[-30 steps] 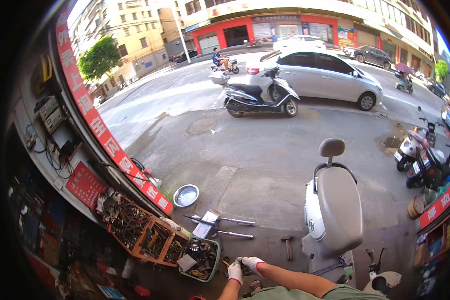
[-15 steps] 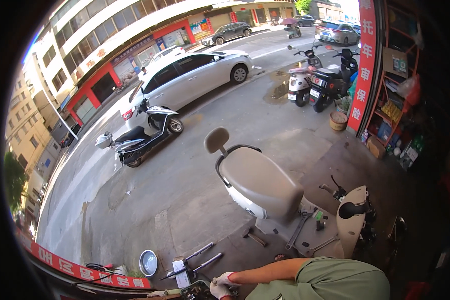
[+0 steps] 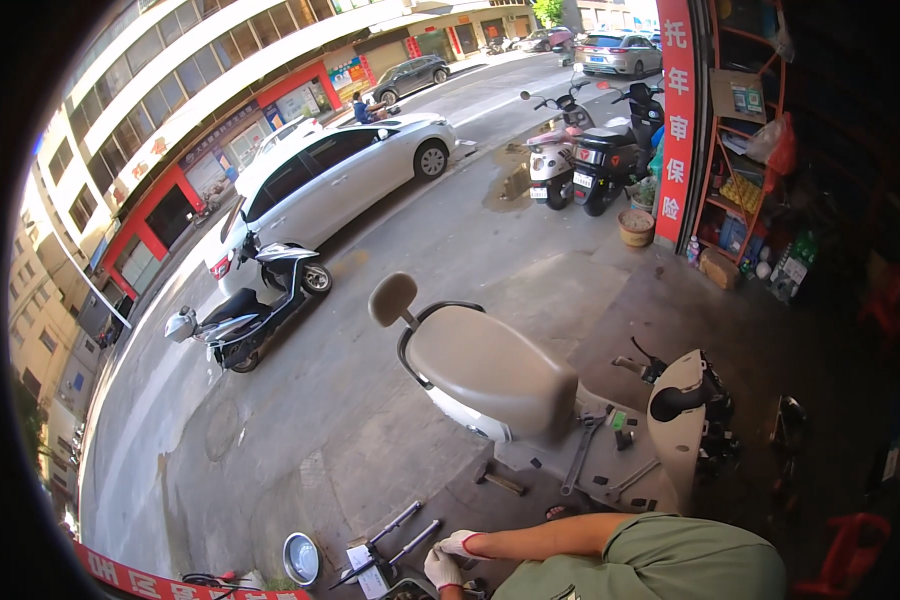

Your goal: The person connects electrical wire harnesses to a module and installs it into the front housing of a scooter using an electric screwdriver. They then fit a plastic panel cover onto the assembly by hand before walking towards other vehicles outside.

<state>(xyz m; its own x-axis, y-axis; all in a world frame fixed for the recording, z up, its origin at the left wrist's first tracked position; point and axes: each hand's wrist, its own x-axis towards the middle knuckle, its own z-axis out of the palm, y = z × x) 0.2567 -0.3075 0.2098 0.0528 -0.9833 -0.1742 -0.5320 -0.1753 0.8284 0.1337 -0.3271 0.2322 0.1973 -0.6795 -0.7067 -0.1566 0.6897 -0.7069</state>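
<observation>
Two gloved hands sit at the bottom edge, low centre. Left to right: red banner strip (image 3: 160, 580) along the lower left rim, then a round metal bowl (image 3: 301, 558) on the concrete. Just right of the bowl, two long metal bars (image 3: 395, 532) lie side by side at an angle, with a small white box-like part (image 3: 360, 556) at their lower end. Left hand (image 3: 441, 569) in a white glove hangs just right of the bars, fingers curled down; cannot tell whether it grips anything, the frame edge cuts it off. Right hand (image 3: 463, 545), white glove with red cuff, sits just above it and touching it, fingers bent, near the bars' lower ends; contact with the bars cannot be told. Bare forearm and green sleeve (image 3: 660, 560) run off to the right. Hammer (image 3: 500, 482) lies on the ground above the hands. Beige scooter (image 3: 530, 400) stands further right, wrenches (image 3: 582, 452) on its footboard. Shop shelving (image 3: 750, 170) at far right.
</observation>
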